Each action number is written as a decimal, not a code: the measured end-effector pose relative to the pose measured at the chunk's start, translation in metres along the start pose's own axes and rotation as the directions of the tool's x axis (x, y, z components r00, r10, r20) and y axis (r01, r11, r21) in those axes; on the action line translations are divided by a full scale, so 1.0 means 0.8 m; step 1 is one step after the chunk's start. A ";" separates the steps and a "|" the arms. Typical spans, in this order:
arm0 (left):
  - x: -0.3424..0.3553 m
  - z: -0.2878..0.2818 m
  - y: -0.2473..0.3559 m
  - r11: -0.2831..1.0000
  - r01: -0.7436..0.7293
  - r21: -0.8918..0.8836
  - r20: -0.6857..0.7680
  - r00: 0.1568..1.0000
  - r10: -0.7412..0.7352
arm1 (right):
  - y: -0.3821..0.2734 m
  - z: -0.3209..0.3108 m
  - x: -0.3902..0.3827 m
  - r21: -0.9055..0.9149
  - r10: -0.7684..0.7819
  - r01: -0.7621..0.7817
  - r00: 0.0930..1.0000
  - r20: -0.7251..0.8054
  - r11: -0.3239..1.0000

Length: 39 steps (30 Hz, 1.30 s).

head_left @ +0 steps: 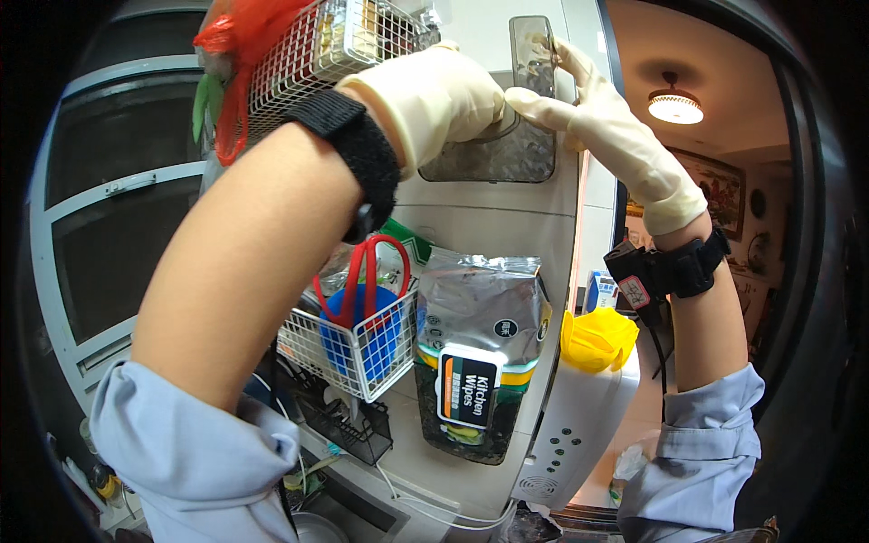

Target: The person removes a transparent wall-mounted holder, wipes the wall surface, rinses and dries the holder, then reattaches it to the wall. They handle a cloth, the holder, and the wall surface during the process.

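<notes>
Both of my hands wear cream rubber gloves and are raised to a smoky see-through plastic box (529, 158) on the pale upright surface ahead. A long narrow see-through lid or panel (532, 45) stands up at its top right. My right hand (602, 113) has its thumb and fingers around that panel's right edge. Beside it, my left hand (444, 104) is curled at the box's upper edge, its fingertips hidden behind the glove. What it grips does not show. Small mottled dark shapes appear through the plastic.
A white wire basket (272, 86) with a red bag hangs at upper left. Below are another wire basket (367, 362) with red-handled scissors (367, 276), a kitchen wipes pack (480, 362), and a white appliance (570, 434) topped by a yellow cloth-like thing (597, 341). A doorway opens at right.
</notes>
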<state>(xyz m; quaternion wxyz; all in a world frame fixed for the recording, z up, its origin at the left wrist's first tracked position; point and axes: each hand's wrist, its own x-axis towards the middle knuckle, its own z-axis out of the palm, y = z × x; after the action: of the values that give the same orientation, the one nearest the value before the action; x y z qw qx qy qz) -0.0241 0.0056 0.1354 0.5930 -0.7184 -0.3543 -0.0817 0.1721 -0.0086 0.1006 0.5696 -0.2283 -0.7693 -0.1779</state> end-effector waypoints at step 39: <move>0.001 0.002 0.001 0.779 0.100 -0.619 -0.061 0.983 -0.175 | 0.079 0.072 -0.081 -0.036 0.019 -0.048 0.819 -0.573 0.998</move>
<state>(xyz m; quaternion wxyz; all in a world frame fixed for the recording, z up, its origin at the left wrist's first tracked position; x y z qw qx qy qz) -0.0233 0.0070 0.1346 0.3397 -0.8380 -0.3254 -0.2766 0.1770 0.0649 0.0225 0.7715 -0.1915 -0.5541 -0.2470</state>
